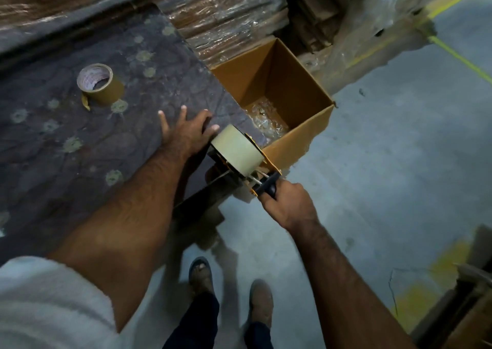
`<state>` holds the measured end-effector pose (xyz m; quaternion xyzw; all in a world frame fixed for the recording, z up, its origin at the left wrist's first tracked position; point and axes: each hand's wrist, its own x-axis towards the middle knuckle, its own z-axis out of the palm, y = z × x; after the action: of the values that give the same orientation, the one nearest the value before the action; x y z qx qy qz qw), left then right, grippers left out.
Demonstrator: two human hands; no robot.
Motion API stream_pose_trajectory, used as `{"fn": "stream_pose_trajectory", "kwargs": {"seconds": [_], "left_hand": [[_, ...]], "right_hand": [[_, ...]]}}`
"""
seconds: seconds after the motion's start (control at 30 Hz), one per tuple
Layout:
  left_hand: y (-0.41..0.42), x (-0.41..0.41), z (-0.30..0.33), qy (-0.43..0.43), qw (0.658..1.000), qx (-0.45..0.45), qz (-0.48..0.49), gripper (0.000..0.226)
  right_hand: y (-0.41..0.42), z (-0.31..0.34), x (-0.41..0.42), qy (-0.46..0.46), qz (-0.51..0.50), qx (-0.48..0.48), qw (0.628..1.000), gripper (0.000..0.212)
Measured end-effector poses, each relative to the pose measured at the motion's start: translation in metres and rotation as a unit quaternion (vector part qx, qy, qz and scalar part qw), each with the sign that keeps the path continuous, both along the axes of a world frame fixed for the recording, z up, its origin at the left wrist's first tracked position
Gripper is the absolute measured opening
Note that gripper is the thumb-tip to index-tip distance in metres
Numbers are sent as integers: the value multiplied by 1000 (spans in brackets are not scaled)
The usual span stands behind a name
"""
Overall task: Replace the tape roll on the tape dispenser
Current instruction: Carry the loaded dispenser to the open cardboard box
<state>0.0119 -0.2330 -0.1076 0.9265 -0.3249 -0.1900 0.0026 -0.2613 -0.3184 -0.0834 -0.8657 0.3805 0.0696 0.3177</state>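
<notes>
head view: right grip (286, 206) around tape dispenser (243, 160) past table edge (213, 101), left grip (187, 130) flat, splayed.

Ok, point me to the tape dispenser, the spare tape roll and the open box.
tape dispenser (241, 152), head view, on the side of its loaded roll.
spare tape roll (106, 89), head view, on its brown outer wall.
open box (292, 82), head view, on its inner back wall.

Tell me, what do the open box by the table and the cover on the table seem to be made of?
The open box looks like corrugated cardboard: matte brown walls, folded flaps, crisp creases. The table cover seems to be a dark printed cloth or vinyl with pale flower-like spots; its dull, slightly wrinkled surface leaves that open.
</notes>
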Motion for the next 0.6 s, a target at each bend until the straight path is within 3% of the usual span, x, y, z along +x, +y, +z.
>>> {"fn": "stream_pose_trajectory", "kwargs": {"seconds": [0.1, 0.17, 0.4, 0.5, 0.6], "left_hand": [[-6, -22, 0, -38, 999, 35, -5, 81], [-4, -33, -4, -50, 998, 36, -15, 84], [-5, -41, -9, -11, 999, 25, 30, 108], [-5, -41, -8, -4, 999, 31, 32, 120], [-7, -44, -8, -13, 998, 53, 37, 124]], "right_hand": [[1, -10, -34, -13, -22, 9, 1000, 36], [-1, -16, -51, -7, -39, 23, 999, 39], [-10, -35, -55, -31, -47, 71, 996, 29], [-9, -39, -55, -45, -95, 143, 984, 28], [-7, -32, -51, -75, -159, 266, 948, 18]]}}
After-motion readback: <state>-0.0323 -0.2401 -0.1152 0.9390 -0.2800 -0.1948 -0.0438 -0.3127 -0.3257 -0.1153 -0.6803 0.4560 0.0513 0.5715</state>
